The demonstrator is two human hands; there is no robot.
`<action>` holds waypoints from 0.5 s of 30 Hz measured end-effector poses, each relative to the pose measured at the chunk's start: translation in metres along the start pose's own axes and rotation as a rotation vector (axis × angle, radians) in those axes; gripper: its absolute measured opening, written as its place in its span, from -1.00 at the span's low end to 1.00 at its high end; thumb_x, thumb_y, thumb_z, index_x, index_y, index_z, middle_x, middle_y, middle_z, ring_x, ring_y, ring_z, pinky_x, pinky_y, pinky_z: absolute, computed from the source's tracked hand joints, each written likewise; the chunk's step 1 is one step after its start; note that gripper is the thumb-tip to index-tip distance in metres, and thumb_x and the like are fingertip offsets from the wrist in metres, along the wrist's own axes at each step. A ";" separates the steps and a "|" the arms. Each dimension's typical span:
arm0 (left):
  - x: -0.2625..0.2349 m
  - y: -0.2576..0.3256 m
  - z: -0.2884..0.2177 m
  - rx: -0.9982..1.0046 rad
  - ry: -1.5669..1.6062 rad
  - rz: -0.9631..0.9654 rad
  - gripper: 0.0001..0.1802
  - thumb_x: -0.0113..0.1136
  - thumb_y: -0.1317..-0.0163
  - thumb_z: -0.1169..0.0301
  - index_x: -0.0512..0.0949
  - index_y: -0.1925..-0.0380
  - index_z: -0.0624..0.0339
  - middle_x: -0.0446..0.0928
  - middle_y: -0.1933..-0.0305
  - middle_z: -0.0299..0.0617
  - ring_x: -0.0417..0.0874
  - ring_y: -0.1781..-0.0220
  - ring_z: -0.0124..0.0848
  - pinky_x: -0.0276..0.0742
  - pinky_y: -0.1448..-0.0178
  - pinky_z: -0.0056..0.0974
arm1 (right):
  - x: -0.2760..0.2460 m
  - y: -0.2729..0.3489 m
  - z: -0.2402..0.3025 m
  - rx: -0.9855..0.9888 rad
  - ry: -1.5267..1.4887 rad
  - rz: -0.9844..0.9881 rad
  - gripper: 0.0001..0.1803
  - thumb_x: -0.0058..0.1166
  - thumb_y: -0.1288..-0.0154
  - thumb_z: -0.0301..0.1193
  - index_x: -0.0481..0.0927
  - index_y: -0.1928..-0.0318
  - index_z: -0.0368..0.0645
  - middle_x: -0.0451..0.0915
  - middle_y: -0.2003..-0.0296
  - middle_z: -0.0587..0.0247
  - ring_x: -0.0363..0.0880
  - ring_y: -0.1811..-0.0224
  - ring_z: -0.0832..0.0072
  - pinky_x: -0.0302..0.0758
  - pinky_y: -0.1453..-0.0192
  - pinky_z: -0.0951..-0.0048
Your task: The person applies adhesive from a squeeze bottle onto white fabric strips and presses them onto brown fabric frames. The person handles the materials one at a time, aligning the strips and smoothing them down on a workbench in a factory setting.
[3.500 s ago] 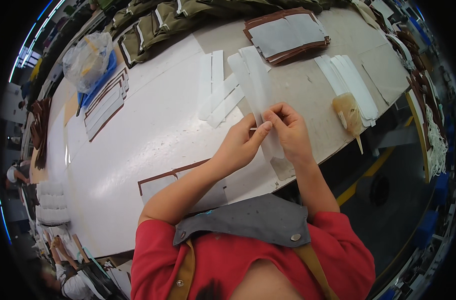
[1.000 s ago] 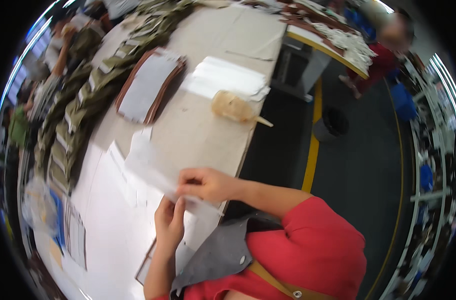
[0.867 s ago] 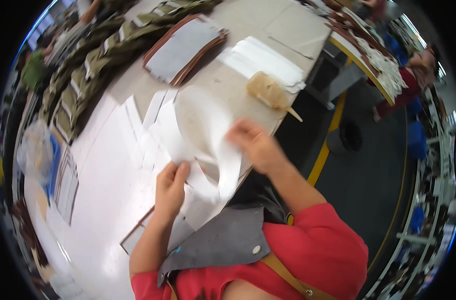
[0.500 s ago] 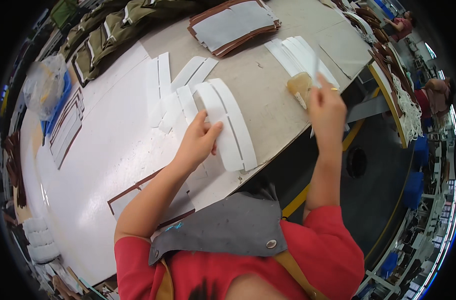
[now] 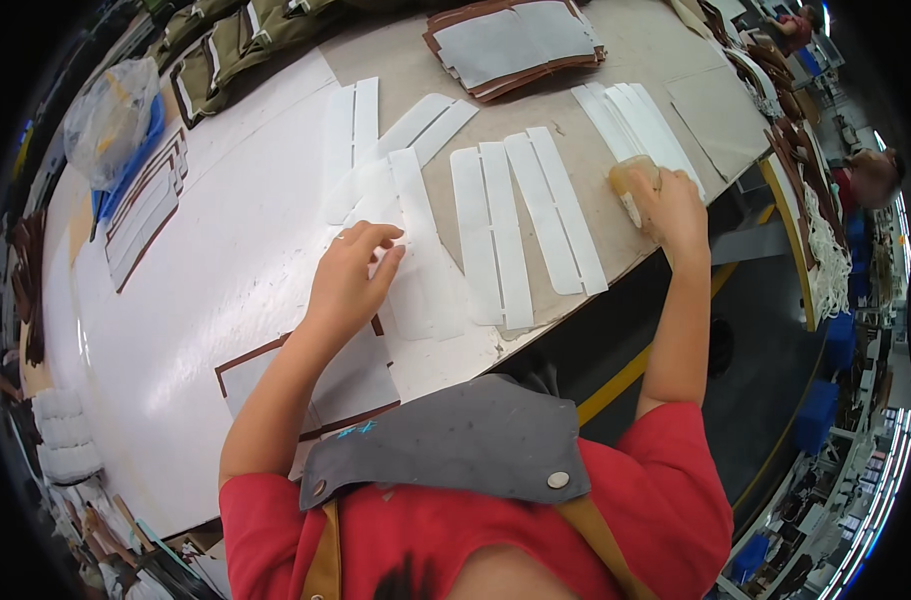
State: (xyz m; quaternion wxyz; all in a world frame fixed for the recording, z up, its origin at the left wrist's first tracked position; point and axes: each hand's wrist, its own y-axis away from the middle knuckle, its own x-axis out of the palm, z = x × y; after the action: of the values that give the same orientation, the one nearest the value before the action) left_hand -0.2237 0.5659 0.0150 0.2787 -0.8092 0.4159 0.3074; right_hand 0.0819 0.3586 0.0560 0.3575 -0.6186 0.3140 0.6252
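My right hand (image 5: 673,212) is closed round a worn tan block (image 5: 633,180), which rests at the lower end of a pile of white strips (image 5: 644,118). My left hand (image 5: 354,272) holds nothing; its fingers are apart and hover beside a white strip (image 5: 412,190). Between the hands, a slotted white panel (image 5: 491,235) and another slotted white panel (image 5: 559,215) lie flat, reaching toward the table's near edge. Farther off lie a slotted upright strip (image 5: 354,120) and a slanted slotted piece (image 5: 426,128), partly overlapping other white pieces.
A stack of brown-edged pale panels (image 5: 516,45) sits at the back of the table (image 5: 226,270). Olive fabric pieces (image 5: 236,55) lie far left, near a blue tray with a plastic bag (image 5: 111,120). Brown-edged panels (image 5: 351,385) lie under my left forearm. Other people are at the far right.
My left hand has let go of the slotted white panel, which now lies flat beside another, and has drawn back left. My right hand has come down onto the tan block and grips it.
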 end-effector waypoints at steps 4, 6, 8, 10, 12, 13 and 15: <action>0.011 -0.004 -0.006 0.301 -0.135 0.065 -0.79 0.09 -0.12 0.50 0.48 0.20 0.15 0.47 0.11 -0.19 0.43 0.04 -0.22 0.34 0.05 -0.21 | 0.005 0.004 0.004 -0.108 0.066 0.002 -0.35 0.12 0.00 0.03 0.49 0.18 -0.38 0.53 0.25 -0.13 0.50 0.19 0.14 0.47 0.13 0.25; 0.010 -0.002 -0.006 0.284 -0.153 0.074 -0.78 0.09 -0.11 0.49 0.47 0.19 0.14 0.45 0.05 -0.19 0.41 0.01 -0.20 0.27 -0.03 -0.16 | -0.003 -0.005 0.001 -0.048 -0.024 0.153 -0.32 0.15 0.03 0.04 0.47 0.16 -0.39 0.53 0.28 -0.08 0.53 0.23 0.22 0.47 0.15 0.31; 0.007 -0.003 0.001 0.276 -0.185 0.031 -0.77 0.09 -0.11 0.50 0.46 0.19 0.14 0.44 0.04 -0.18 0.41 0.00 -0.19 0.28 -0.02 -0.16 | -0.006 -0.013 -0.010 0.007 -0.206 0.193 -0.30 0.16 0.04 0.05 0.46 0.15 -0.40 0.54 0.30 0.00 0.55 0.28 0.30 0.47 0.17 0.38; 0.001 0.002 0.013 0.211 -0.230 0.002 -0.78 0.08 -0.11 0.50 0.46 0.19 0.15 0.43 0.03 -0.19 0.40 0.00 -0.19 0.27 -0.03 -0.16 | 0.002 -0.011 -0.019 0.041 -0.498 0.139 -0.29 0.16 0.03 0.05 0.44 0.13 -0.41 0.54 0.32 0.11 0.55 0.32 0.40 0.46 0.18 0.45; 0.001 0.007 0.020 0.159 -0.252 -0.025 -0.78 0.08 -0.10 0.50 0.46 0.20 0.16 0.42 0.02 -0.19 0.40 -0.01 -0.18 0.27 -0.04 -0.16 | 0.005 -0.011 -0.012 0.037 -1.032 0.159 -0.32 0.13 -0.05 0.06 0.42 0.06 -0.31 0.52 0.29 0.26 0.50 0.29 0.56 0.44 0.24 0.52; 0.002 0.008 0.023 0.150 -0.249 -0.035 -0.78 0.08 -0.10 0.51 0.46 0.21 0.16 0.42 0.02 -0.18 0.40 -0.01 -0.17 0.26 -0.05 -0.16 | 0.009 -0.014 -0.006 0.006 -1.280 0.188 -0.32 0.12 -0.07 0.06 0.41 0.03 -0.29 0.52 0.27 0.27 0.50 0.27 0.58 0.43 0.26 0.54; 0.002 0.011 0.030 0.146 -0.251 -0.058 -0.79 0.08 -0.10 0.51 0.46 0.22 0.16 0.42 0.01 -0.18 0.40 -0.02 -0.17 0.26 -0.06 -0.16 | 0.009 -0.011 0.024 0.050 -1.694 0.230 -0.38 0.09 -0.13 0.05 0.37 -0.02 -0.15 0.51 0.24 0.34 0.45 0.28 0.65 0.38 0.35 0.61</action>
State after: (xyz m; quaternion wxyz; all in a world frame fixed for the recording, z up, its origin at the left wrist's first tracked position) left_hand -0.2397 0.5805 -0.0078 0.3952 -0.7537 0.3756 0.3670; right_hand 0.0779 0.3855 0.0488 0.4196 0.1012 0.0153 0.9019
